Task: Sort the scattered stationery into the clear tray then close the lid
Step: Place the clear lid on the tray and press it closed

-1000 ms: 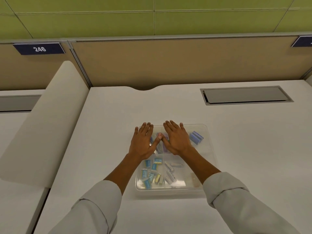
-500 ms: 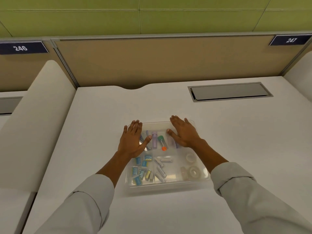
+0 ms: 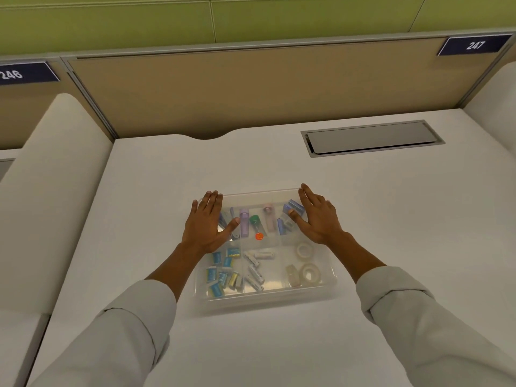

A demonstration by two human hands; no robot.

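Pressing flat on the lid of the clear tray [image 3: 265, 298], we have our left hand [image 3: 205, 226] spread over its far left corner and our right hand [image 3: 318, 219] over its far right corner, fingers straight and gripping nothing. Our tray sits on the white desk [image 3: 391, 219] just before us, and through the lid we see sorted stationery: glue sticks [image 3: 244, 224] at the back, small blue packets [image 3: 220, 270] front left, tape rolls [image 3: 305, 263] front right.
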